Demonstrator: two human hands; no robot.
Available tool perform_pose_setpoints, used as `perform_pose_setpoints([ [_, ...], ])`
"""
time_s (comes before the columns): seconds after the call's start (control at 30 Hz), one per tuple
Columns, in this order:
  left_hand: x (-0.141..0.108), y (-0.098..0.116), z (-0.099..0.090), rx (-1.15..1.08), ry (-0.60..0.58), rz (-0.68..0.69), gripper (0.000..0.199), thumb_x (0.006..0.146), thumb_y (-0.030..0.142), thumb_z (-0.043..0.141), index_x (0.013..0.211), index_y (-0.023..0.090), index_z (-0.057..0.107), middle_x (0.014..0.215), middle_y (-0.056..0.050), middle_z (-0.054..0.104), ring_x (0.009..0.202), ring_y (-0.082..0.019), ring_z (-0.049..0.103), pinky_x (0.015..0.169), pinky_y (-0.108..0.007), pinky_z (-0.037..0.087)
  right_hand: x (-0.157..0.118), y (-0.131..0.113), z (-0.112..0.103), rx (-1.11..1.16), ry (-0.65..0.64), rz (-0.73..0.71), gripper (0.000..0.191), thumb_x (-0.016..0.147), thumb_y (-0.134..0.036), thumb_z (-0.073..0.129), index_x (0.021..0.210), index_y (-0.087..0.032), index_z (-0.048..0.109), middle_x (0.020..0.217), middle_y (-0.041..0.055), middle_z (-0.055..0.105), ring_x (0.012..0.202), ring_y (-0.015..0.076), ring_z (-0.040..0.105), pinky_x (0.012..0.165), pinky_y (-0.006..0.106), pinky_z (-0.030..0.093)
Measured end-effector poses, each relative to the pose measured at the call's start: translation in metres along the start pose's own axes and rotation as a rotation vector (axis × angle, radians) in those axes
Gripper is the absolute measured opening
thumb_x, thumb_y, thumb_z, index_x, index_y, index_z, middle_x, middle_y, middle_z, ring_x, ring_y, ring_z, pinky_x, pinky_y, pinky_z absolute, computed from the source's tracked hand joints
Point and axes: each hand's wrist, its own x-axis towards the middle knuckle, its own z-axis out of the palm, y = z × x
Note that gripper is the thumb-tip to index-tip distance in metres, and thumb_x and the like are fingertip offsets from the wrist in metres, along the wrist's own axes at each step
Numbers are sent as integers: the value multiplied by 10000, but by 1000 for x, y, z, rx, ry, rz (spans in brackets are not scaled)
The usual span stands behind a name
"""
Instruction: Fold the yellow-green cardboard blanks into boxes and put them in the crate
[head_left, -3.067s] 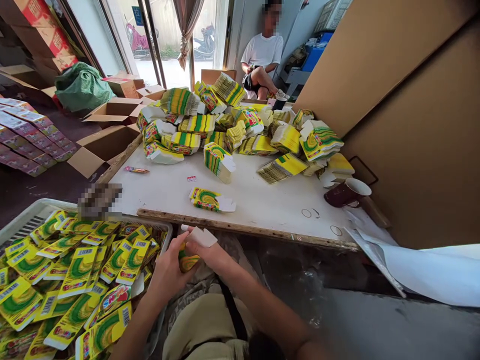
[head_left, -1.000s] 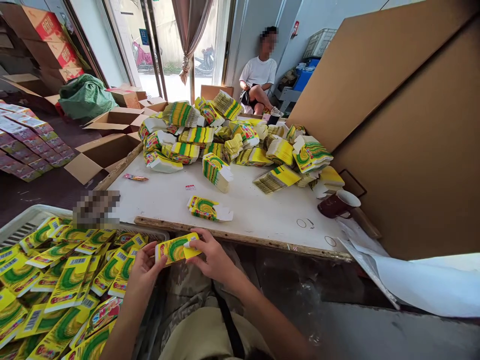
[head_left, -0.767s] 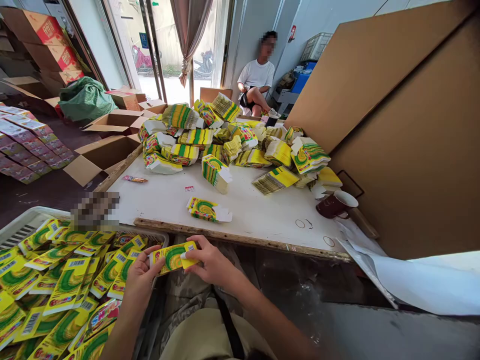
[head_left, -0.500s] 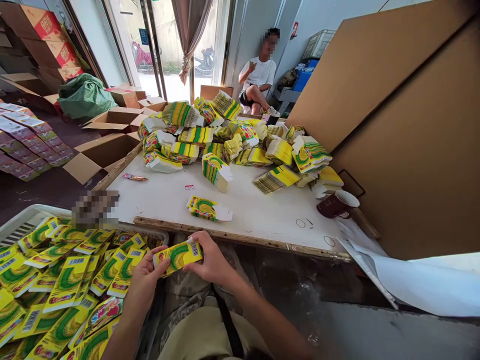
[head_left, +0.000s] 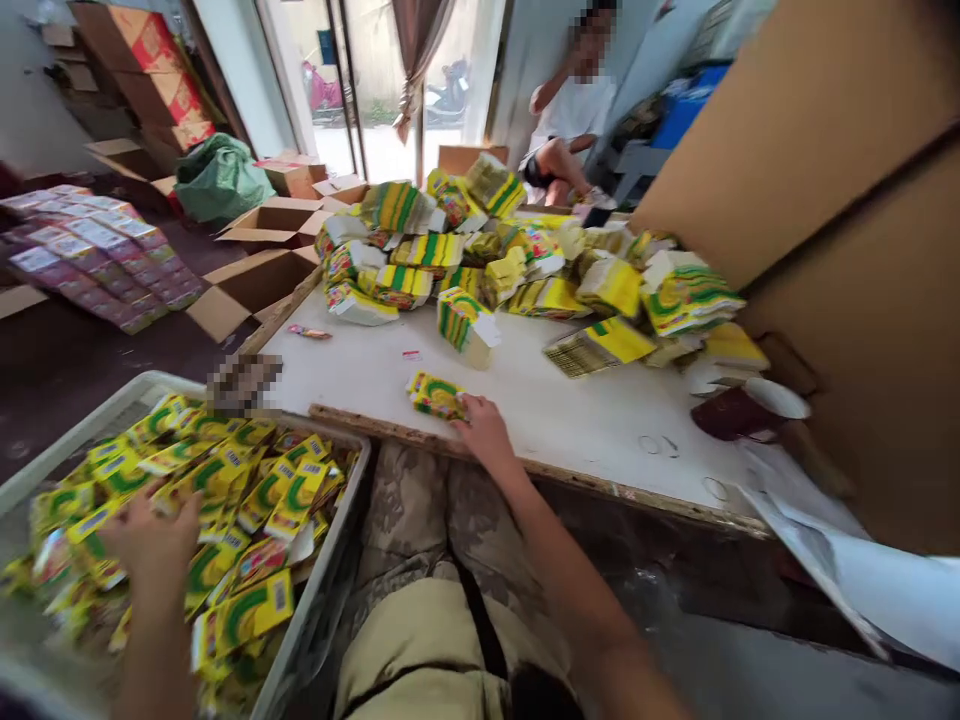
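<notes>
In the head view, my right hand [head_left: 484, 428] reaches across the table's front edge. Its fingers close on the right end of a small stack of flat yellow-and-green cartons [head_left: 435, 394], covering the white flaps. My left hand [head_left: 154, 525] is over the plastic crate [head_left: 358, 470] at lower left, palm down and fingers apart. Nothing shows in its grasp, though motion blurs it. Beneath it lie many closed yellow cartons [head_left: 251, 610] with green swirls and barcodes, heaped loosely.
Bundles of flat cartons [head_left: 427, 250] pile along the back of the white table [head_left: 360, 375]. A brown mug [head_left: 739, 410] stands at right, beside large cardboard sheets [head_left: 847, 230]. Open boxes [head_left: 255, 285] stand on the floor at left. Behind the table sits a person [head_left: 574, 120].
Both hands held one yellow carton before; now they are apart. My left hand has moved left over the crate, and my right hand forward onto the cartons on the table. The view has shifted left.
</notes>
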Motion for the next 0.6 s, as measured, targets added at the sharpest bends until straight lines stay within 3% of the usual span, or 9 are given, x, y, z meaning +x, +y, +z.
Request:
perform_pose_setpoints([
  [0.03,0,-8,-1,74,100,-29,483,696,437,704,1062,145,582,910,-66,520,1118,-424,486,920,-621,405,1,5,3,-15,-14,-1,349,778,-117,646,1125,-82,654,1083,210,641,1071,306,593,995,453,434],
  [0.1,-9,-14,0,34,192,60,476,750,385,690,1102,101,543,1230,-176,473,1281,-464,373,1061,-685,272,0,14,10,-32,-27,-9,341,783,-107,607,1120,-82,649,1087,210,633,1069,301,573,1008,466,408],
  [0.13,-16,-12,2,-28,184,108,455,753,346,704,1081,75,543,1298,-219,423,1309,-476,335,1083,-695,235,-2,18,13,-35,-34,-16,339,781,-115,601,1116,-85,646,1074,205,630,1055,299,569,1001,472,406],
  [0.23,-36,8,14,-35,138,171,404,783,315,724,1087,99,568,1324,-199,431,1309,-402,382,1099,-617,308,-4,30,23,-107,6,-50,388,746,-165,633,1127,-95,626,1013,172,633,1000,304,563,950,479,429],
  [0.33,-56,38,29,-158,8,294,377,868,309,664,1174,105,584,1313,-193,456,1303,-347,416,1106,-573,330,-3,39,29,-187,63,-127,388,769,-255,634,1128,-110,612,994,157,644,965,303,568,901,457,460],
  [0.47,-85,77,46,-311,-145,426,253,885,283,635,1115,178,634,1246,-121,558,1220,-248,519,1069,-464,429,-2,37,24,-132,122,-106,382,732,-280,632,1079,-131,575,921,134,640,929,305,578,883,473,466],
  [0.53,-100,92,55,-447,-302,435,243,881,277,631,1112,204,629,1217,-96,600,1162,-217,565,983,-403,501,-6,27,18,-18,179,-42,416,717,-293,630,1093,-149,528,902,119,619,896,296,583,863,481,466],
  [0.6,-115,107,64,-649,-529,336,299,854,296,659,1136,207,613,1194,-98,629,1112,-214,600,903,-372,538,-14,12,14,162,213,30,447,723,-322,636,1115,-185,469,879,86,599,815,265,590,812,466,477],
])
